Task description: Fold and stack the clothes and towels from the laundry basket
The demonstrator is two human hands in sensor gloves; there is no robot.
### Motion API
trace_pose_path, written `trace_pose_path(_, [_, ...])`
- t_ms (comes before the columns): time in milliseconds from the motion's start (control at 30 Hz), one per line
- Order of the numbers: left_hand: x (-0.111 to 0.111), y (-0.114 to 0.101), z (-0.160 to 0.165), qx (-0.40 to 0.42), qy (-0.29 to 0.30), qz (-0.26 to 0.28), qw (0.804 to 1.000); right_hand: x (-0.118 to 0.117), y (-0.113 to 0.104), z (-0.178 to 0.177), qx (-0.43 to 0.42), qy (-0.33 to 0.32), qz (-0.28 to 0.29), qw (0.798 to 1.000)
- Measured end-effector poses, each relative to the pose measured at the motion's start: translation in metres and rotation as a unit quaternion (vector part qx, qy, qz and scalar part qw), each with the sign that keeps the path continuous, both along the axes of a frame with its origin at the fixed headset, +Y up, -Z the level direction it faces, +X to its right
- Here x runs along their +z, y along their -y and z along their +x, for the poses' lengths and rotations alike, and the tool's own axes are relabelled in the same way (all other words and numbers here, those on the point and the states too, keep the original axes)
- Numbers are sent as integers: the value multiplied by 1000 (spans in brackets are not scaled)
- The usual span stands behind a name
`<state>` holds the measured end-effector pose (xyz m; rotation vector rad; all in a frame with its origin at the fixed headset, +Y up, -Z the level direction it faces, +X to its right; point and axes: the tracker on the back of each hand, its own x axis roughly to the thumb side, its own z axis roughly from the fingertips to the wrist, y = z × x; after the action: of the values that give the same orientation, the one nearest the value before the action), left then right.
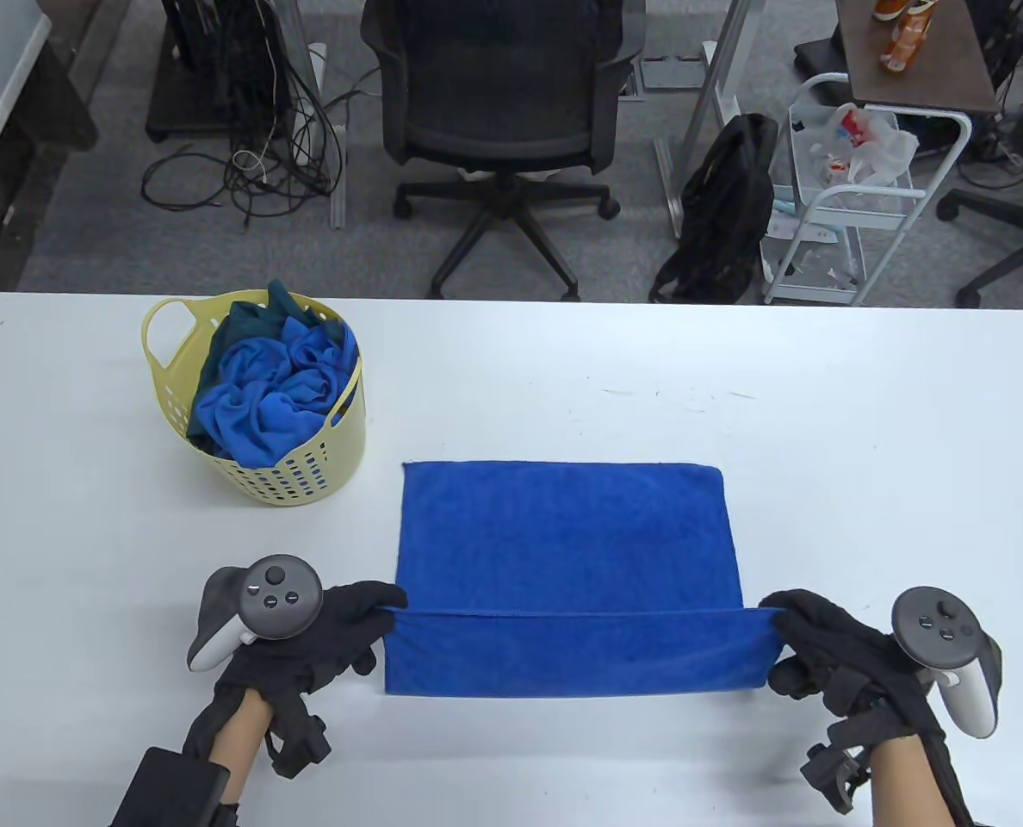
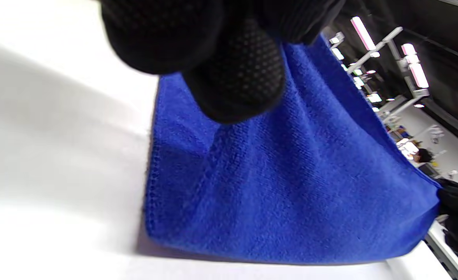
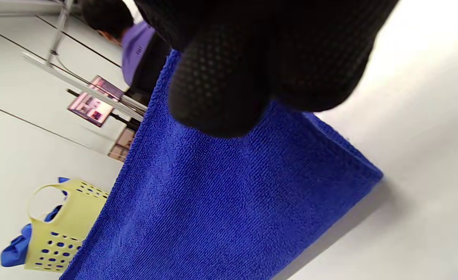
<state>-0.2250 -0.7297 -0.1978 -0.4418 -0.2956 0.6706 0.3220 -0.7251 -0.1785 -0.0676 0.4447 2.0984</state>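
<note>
A blue towel [image 1: 563, 551] lies spread on the white table [image 1: 864, 448], its near edge lifted off the surface into a taut line. My left hand [image 1: 372, 613] pinches that edge's left corner and my right hand [image 1: 785, 622] pinches the right corner. In the left wrist view the gloved fingers [image 2: 236, 81] hang over the raised blue towel [image 2: 291, 182]. The right wrist view shows black fingers [image 3: 221, 89] gripping the blue towel [image 3: 213, 206] at its top. A yellow laundry basket [image 1: 305, 469] at the back left holds crumpled blue and teal cloths [image 1: 266, 388].
The yellow basket [image 3: 65, 229] also appears at the lower left of the right wrist view. Beyond the table's far edge stand a black office chair [image 1: 499, 103], a black backpack [image 1: 722, 215] and a white cart [image 1: 847, 189]. Cables lie on the floor at the far left.
</note>
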Motion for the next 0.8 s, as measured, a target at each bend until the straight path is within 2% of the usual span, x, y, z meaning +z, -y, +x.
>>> trace_pose_path(33, [-3,2,1,2,-12,-20,1000,-4,3,-1,-5,3,-12,1000])
trace_pose_path(100, [-21,5,8,22,-63,-93,993,-23,12,-5,-26,35,-59,997])
trace_pose_path(133, [-38,3,16,47,-94,-114,988,-40,11,-8,-38,60,-81,994])
trace_pose_path(167, [-54,-6,25,68,-141,-109,982,-57,0,-13,-50,78,-47,995])
trace_pose_path(200, [-64,-18,32,82,-178,-85,977,-68,-13,-17,-56,93,16,994])
trace_pose_path(233, [-77,-39,39,104,-222,-15,969,-78,-38,-22,-54,125,111,984])
trace_pose_path(267, [-85,-56,42,117,-245,42,961,-81,-56,-26,-58,150,179,971])
trace_pose_path(300, [-92,-87,42,135,-258,155,944,-84,-89,-32,-85,178,290,936])
trace_pose_path(333, [-93,-103,39,150,-256,225,928,-82,-103,-33,-103,179,334,920])
trace_pose_path(367, [-93,-128,30,183,-256,304,899,-79,-126,-34,-138,167,395,893])
trace_pose_path(400, [-91,-138,25,208,-251,327,887,-74,-138,-33,-165,154,418,880])
trace_pose_path(467, [-78,-161,9,293,-196,373,858,-58,-159,-27,-206,86,447,866])
trace_pose_path(533, [-61,-167,0,297,-158,409,848,-45,-161,-21,-195,55,467,861])
trace_pose_path(600, [-46,-160,-3,270,-133,420,856,-36,-151,-17,-179,43,463,867])
trace_pose_path(667, [-29,-136,-5,229,-101,390,886,-30,-123,-10,-173,36,421,890])
trace_pose_path(700, [-24,-124,-5,217,-94,379,895,-29,-112,-8,-173,35,403,898])
trace_pose_path(800, [-6,-74,-6,171,-84,303,934,-21,-63,-3,-149,41,311,938])
